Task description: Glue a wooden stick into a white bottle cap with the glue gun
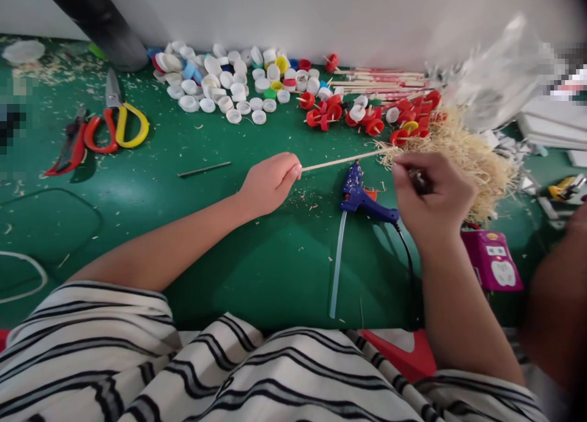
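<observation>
A thin pale wooden stick (342,161) spans the space between my two hands, above the green table. My left hand (271,183) is closed round its left end, thumb pressed along it. At the other end, my right hand (435,189) is closed with its fingertips pinched at the stick, beside loose straw-like wood fibres (474,156). Something dark shows within the curl of the right fingers; I cannot make out what it is. Just below the stick lies a blue glue gun (360,196), with a translucent glue stick (338,266) projecting toward me.
Many bottle caps (224,79) are heaped at the back, beside red caps on sticks (371,119). Scissors (117,116), red-handled pruners (68,144) and a metal rod (204,169) lie left. A purple power socket (493,260) and another person's arm (557,293) are at right.
</observation>
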Demonstrator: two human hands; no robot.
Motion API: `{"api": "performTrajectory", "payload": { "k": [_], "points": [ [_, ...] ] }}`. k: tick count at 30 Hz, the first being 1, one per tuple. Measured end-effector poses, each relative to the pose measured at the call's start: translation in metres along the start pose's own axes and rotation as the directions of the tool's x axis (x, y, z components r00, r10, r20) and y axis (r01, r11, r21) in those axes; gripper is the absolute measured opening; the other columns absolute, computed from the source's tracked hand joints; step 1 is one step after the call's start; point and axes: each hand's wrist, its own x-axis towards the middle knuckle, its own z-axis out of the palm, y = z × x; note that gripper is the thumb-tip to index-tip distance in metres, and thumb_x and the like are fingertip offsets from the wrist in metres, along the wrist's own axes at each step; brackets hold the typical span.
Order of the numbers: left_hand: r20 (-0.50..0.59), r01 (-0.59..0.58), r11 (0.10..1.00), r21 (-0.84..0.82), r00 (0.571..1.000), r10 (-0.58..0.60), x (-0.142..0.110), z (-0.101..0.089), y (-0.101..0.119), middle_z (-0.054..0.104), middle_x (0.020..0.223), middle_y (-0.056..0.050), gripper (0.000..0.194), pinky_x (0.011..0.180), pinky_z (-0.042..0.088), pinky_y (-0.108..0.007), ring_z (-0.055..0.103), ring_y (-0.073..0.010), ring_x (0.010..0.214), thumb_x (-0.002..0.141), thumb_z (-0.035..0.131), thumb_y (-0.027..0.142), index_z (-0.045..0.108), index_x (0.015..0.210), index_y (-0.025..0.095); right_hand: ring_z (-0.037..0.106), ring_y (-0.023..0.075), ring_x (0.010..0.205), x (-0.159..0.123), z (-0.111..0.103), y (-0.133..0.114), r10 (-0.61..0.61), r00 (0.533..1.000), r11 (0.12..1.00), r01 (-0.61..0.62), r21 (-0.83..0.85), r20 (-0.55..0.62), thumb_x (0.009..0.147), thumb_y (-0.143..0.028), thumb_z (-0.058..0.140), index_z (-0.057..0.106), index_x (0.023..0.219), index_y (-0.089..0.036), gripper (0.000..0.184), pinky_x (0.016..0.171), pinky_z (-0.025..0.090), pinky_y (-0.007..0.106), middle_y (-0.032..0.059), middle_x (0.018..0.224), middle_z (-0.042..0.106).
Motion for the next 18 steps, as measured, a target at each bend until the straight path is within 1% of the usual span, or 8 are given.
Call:
{"api": "performTrajectory", "payload": {
  "k": [1,3,6,8,10,12,15,18],
  "points": [
    [0.009,-0.018,1.000,0.008,1.000,0.018,-0.001,0.001,0.000,0.071,0.088,-0.006,0.040,0.072,0.046,-0.034,0.064,-0.0182,0.081,0.113,0.034,0.038,0.061,0.088,0.021,0.068,0.0195,0.072,0.003,0.000,0.006,0.011,1.000,1.000,-0.012,-0.018,-0.016,0.098,-0.027,0.071,0.081,0.107,-0.032,0.014,0.065,0.054,0.037,0.0022,0.098,0.079],
    [0.018,-0.042,0.999,0.005,0.999,0.042,-0.002,0.001,0.000,0.070,0.088,-0.005,0.042,0.073,0.046,-0.034,0.064,-0.0183,0.082,0.114,0.033,0.040,0.061,0.089,0.021,0.072,0.0227,0.084,0.007,0.001,0.016,0.010,1.000,0.999,-0.010,-0.036,0.003,0.098,-0.029,0.072,0.081,0.113,-0.034,0.018,0.066,0.055,0.038,0.0049,0.110,0.079],
    [0.004,-0.042,0.999,-0.030,0.999,0.042,-0.002,0.001,-0.001,0.070,0.089,-0.005,0.042,0.074,0.047,-0.034,0.064,-0.0178,0.082,0.114,0.034,0.041,0.061,0.090,0.021,0.074,0.0276,0.100,0.011,0.003,0.025,0.005,0.996,0.999,0.000,-0.049,0.090,0.099,-0.032,0.070,0.080,0.112,-0.035,0.016,0.072,0.060,0.042,0.0069,0.116,0.077],
    [-0.014,-0.035,0.998,-0.060,0.999,0.035,0.000,0.000,-0.002,0.070,0.087,-0.005,0.041,0.074,0.047,-0.034,0.064,-0.0176,0.081,0.114,0.036,0.042,0.060,0.089,0.021,0.074,0.0294,0.103,0.011,0.004,0.028,0.030,0.987,0.997,-0.018,-0.076,0.156,0.101,-0.035,0.067,0.080,0.108,-0.035,0.015,0.078,0.062,0.045,0.0078,0.115,0.077],
    [-0.024,-0.028,0.996,-0.083,0.999,0.026,0.001,-0.001,-0.003,0.068,0.084,-0.005,0.040,0.074,0.048,-0.034,0.063,-0.0178,0.079,0.114,0.036,0.041,0.059,0.088,0.022,0.074,0.0302,0.101,0.012,0.003,0.029,0.067,0.979,0.993,-0.048,-0.104,0.190,0.102,-0.038,0.066,0.079,0.107,-0.035,0.015,0.081,0.063,0.049,0.0087,0.115,0.078],
    [-0.024,-0.021,0.995,-0.094,1.000,0.018,0.002,-0.002,-0.003,0.068,0.083,-0.005,0.039,0.074,0.049,-0.034,0.063,-0.0180,0.078,0.114,0.036,0.041,0.059,0.087,0.022,0.074,0.0301,0.096,0.012,0.002,0.031,0.096,0.976,0.990,-0.073,-0.117,0.198,0.101,-0.041,0.067,0.080,0.106,-0.035,0.015,0.079,0.063,0.051,0.0088,0.115,0.078],
    [-0.016,-0.017,0.995,-0.096,1.000,0.016,0.003,-0.003,-0.002,0.068,0.084,-0.005,0.038,0.075,0.050,-0.034,0.064,-0.0183,0.079,0.114,0.036,0.041,0.058,0.088,0.023,0.072,0.0282,0.088,0.012,0.002,0.033,0.112,0.972,0.989,-0.088,-0.122,0.207,0.099,-0.044,0.068,0.079,0.103,-0.034,0.015,0.077,0.063,0.050,0.0081,0.110,0.079],
    [-0.013,-0.010,0.995,-0.094,1.000,0.009,0.004,-0.003,-0.002,0.069,0.085,-0.006,0.037,0.077,0.051,-0.034,0.064,-0.0180,0.079,0.114,0.037,0.041,0.058,0.089,0.023,0.070,0.0259,0.081,0.012,0.002,0.031,0.111,0.962,0.990,-0.085,-0.113,0.251,0.099,-0.044,0.070,0.078,0.106,-0.034,0.015,0.076,0.062,0.048,0.0067,0.105,0.080]
  ]
}}
